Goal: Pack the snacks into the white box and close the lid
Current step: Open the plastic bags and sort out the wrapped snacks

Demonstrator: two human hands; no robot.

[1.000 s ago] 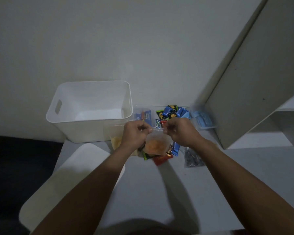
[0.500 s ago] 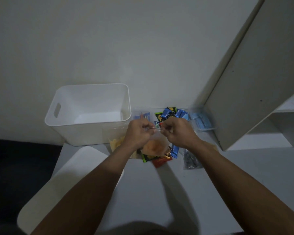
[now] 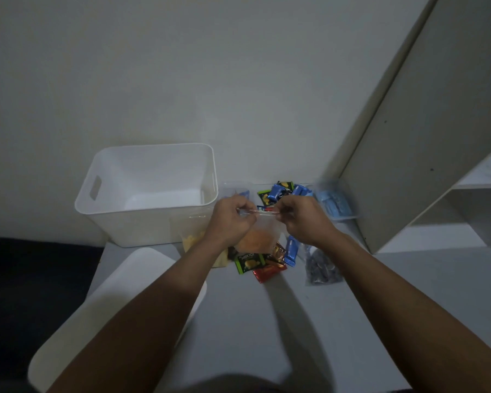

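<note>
Both hands are pinching the top strip of a clear bag (image 3: 260,236) of orange snacks, the left hand (image 3: 233,219) at one end and the right hand (image 3: 301,219) at the other, holding it just above the pile of snack packets (image 3: 262,262) on the table (image 3: 267,321). The bag is looking light and floppy, its film probably slippery, and the contents likely brittle — so the seal strip is the sensible place to be gripping it, not the belly. The white box (image 3: 150,194) is sitting open just to the left, apparently with nothing in it yet, and its lid (image 3: 119,307) is lying nearer the person. A green packet (image 3: 248,262) is showing writing — possibly "Nextar", though the dim light is blurring it.
</note>
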